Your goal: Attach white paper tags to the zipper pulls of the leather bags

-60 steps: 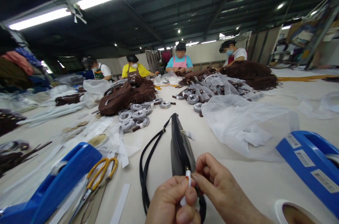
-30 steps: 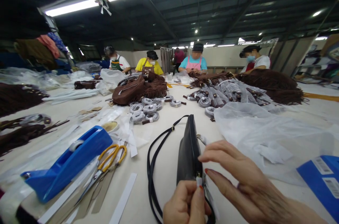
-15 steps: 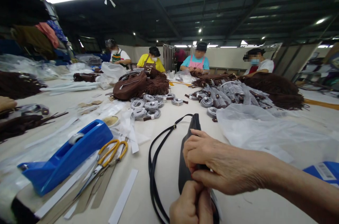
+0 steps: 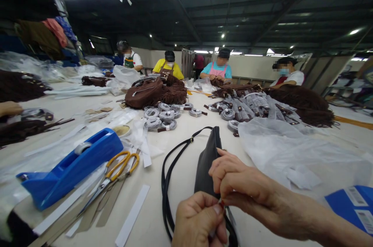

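The desk [image 4: 154, 173], broad and off-white, carries everything near the hands. On its right side spreads a crumpled sheet of translucent white plastic [image 4: 279, 142]. A dark brown bag [image 4: 144, 93] lies farther off, left of centre. Directly in front of the person, the slim black bag [image 4: 207, 173] stands on the desk, its narrow near end at the hands, and its long black strap [image 4: 164, 192] loops out to the left. Left of that sits a blue tape dispenser [image 4: 72, 169]. The right hand [image 4: 247, 184] reaches across the bag's right side with bent fingers; whether its grip is closed on anything, I cannot tell. The left hand [image 4: 201, 216] is at the near end, its grip pinched together on a small pale piece [image 4: 220, 201], mostly hidden by fingers. Beside the dispenser lie scissors with orange-yellow handles [image 4: 108, 180]; nearer the bag is a narrow white strip [image 4: 133, 216].
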